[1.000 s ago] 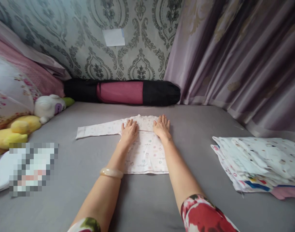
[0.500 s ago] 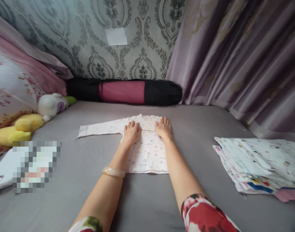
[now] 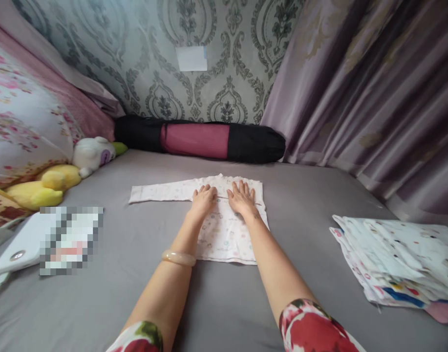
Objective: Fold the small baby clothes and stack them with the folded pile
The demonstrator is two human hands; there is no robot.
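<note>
A small white baby shirt with a faint coloured print lies flat on the grey bed sheet. One sleeve stretches out to the left. My left hand rests palm down on the upper part of the shirt, fingers together and flat. Beside it, my right hand lies flat on the shirt too, fingers spread slightly. The two hands sit close together, almost touching. A pale bangle circles my left wrist.
A stack of folded printed clothes lies at the right. A black and pink rolled bag lies against the patterned wall. Plush toys and floral pillows sit at the left, a white object before them. Purple curtains hang at the right.
My right hand has slid leftward across the shirt toward my left hand, so the hands are now closer together. The view has shifted a little to the left.
</note>
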